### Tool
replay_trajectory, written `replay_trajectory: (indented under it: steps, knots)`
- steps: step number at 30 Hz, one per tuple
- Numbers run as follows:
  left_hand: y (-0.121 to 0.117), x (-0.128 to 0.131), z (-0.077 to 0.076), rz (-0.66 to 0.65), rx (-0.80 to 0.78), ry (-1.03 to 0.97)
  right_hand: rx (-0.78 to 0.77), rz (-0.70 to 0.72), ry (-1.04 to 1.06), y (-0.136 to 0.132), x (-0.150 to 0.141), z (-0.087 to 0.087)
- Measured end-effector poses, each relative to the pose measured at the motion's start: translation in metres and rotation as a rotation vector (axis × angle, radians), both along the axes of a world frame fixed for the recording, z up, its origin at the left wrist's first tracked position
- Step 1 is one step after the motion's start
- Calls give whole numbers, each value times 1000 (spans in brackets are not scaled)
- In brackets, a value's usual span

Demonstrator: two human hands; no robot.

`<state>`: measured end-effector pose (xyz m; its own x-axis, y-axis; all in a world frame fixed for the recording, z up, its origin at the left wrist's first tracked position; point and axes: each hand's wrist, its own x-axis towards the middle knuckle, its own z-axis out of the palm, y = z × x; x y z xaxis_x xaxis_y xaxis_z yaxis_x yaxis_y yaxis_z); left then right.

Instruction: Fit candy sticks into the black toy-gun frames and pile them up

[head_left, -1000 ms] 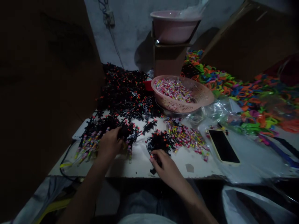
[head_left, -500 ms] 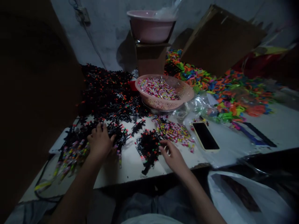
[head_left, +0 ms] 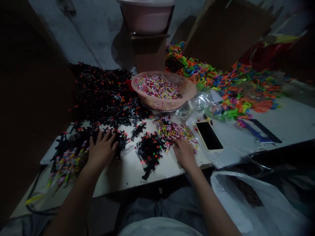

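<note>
My left hand [head_left: 102,149], its fingers spread, lies on a heap of small black toy guns [head_left: 120,139] with orange tips. Beside its wrist is a bunch of thin clear tubes with coloured candy-like beads [head_left: 70,160]. My right hand [head_left: 184,154] is at the near edge of a small pile of colourful bead-filled tubes [head_left: 176,131]. Its fingers are stretched toward the pile, partly bent, and I see nothing held in them. Between the hands lies a smaller cluster of black toy guns [head_left: 150,150].
A pink basket [head_left: 164,103] full of colourful pieces stands behind. A large black heap [head_left: 98,95] is at left, bright plastic pieces [head_left: 228,85] at back right. A phone [head_left: 210,136] lies right of my hand. A white bag [head_left: 231,203] hangs below the table edge.
My right hand has moved from the middle cluster of toy guns to the bead-tube pile. My left hand's fingers have spread flatter on the black heap. The view has shifted slightly.
</note>
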<state>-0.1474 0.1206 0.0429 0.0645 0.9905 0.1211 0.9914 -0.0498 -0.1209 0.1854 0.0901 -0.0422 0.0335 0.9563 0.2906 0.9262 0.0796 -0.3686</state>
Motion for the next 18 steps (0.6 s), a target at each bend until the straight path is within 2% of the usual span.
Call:
replay_trajectory:
  steps: [4, 7, 9, 12, 15, 18]
  knots:
    - [0, -9, 1, 96, 13, 59, 68, 36, 163, 3, 5, 0]
    - [-5, -3, 5, 66, 84, 36, 127, 54, 417, -4, 9, 7]
    - [-15, 13, 4, -53, 89, -64, 127, 61, 571, -12, 9, 13]
    - [-35, 51, -7, -246, -42, -319, 92, 66, 705, -24, 3, 22]
    - [-50, 86, -24, -193, -111, -495, 48, 113, 766, -33, -6, 25]
    - [-54, 102, -37, -84, -118, -662, -67, 128, 868, -39, -12, 22]
